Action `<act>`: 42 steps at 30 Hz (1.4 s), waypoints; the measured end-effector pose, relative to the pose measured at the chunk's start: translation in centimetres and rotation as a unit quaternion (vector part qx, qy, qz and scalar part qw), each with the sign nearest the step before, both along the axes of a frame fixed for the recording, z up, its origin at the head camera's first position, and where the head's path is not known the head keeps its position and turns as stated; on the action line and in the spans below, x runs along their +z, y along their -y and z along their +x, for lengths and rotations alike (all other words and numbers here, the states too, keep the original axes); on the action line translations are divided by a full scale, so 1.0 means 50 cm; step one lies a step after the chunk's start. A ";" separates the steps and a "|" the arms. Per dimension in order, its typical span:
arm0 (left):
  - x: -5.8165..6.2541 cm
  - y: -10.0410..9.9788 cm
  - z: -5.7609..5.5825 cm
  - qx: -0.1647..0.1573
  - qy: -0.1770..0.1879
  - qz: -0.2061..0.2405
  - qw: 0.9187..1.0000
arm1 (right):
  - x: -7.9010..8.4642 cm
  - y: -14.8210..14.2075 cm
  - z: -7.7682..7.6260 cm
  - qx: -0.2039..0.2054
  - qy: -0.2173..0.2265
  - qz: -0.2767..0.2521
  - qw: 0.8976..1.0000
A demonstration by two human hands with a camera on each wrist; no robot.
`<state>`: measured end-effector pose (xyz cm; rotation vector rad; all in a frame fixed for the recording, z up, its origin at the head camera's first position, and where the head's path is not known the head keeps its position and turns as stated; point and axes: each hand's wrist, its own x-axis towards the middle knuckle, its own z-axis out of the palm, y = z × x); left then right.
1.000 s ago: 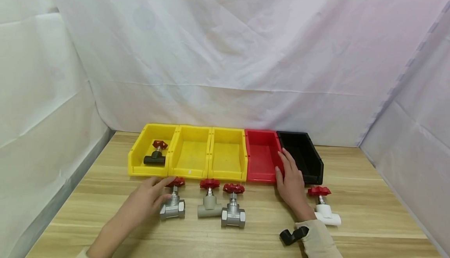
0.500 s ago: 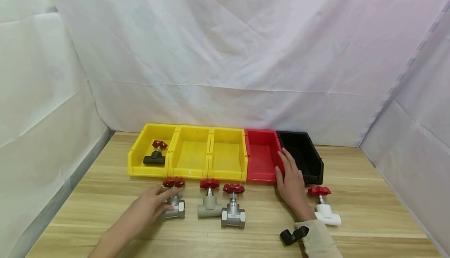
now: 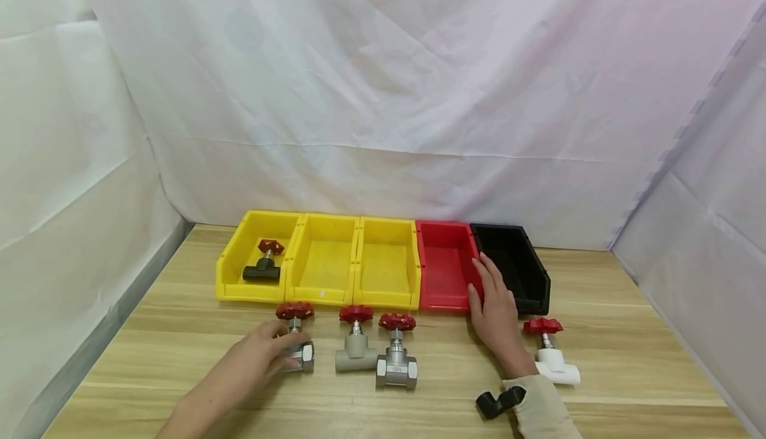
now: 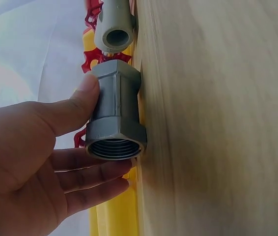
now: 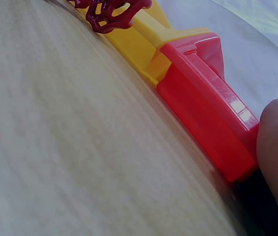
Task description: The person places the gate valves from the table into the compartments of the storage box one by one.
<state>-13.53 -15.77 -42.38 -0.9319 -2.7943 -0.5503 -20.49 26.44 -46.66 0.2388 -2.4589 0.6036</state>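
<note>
From where I stand, the step in hand looks like the taking of the leftmost metal valve (image 3: 304,357), which lies on the table (image 3: 431,419) at the near side of the yellow bins, its red handwheel (image 3: 294,310) toward the far side. The left hand (image 3: 258,354) is at this valve: the thumb lies against the body and the other fingers go behind it, so I judge that it is held between them, though the forefinger is partly hidden and I cannot tell how firmly. The right hand (image 3: 495,309) holds no valve; its thumb and fingers are spread apart, resting at the wall between the red bin (image 3: 445,269) and the black bin (image 3: 531,306). The next move, in my opinion, calls for a secure pinch on the smooth metal body and a straight lift, with care for the grey valve (image 3: 357,360) just beside it on the right. One black valve (image 3: 261,271) lies already in the leftmost yellow bin (image 3: 248,292).
</note>
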 end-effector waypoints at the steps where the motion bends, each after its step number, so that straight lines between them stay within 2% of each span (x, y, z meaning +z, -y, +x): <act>1: -0.001 0.000 0.000 0.001 0.007 -0.003 1.000 | 0.000 0.000 0.000 0.001 -0.001 0.000 1.000; 8: -0.002 -0.004 0.001 0.015 0.052 -0.016 0.998 | 0.000 -0.001 0.000 0.002 -0.004 0.002 1.000; 13: -0.001 -0.012 0.002 0.023 0.061 -0.017 0.998 | 0.001 -0.002 0.000 0.002 -0.006 0.002 1.000; 21: -0.006 -0.022 0.001 0.033 0.050 -0.030 0.998 | -0.001 -0.002 0.000 0.003 -0.004 0.001 1.000; 29: -0.005 -0.027 0.001 0.048 0.056 -0.030 0.997 | 0.000 0.000 0.000 0.003 -0.004 -0.001 1.000; 42: -0.012 -0.037 0.005 0.068 0.029 -0.049 0.996 | -0.002 -0.004 -0.002 0.005 -0.005 0.002 1.000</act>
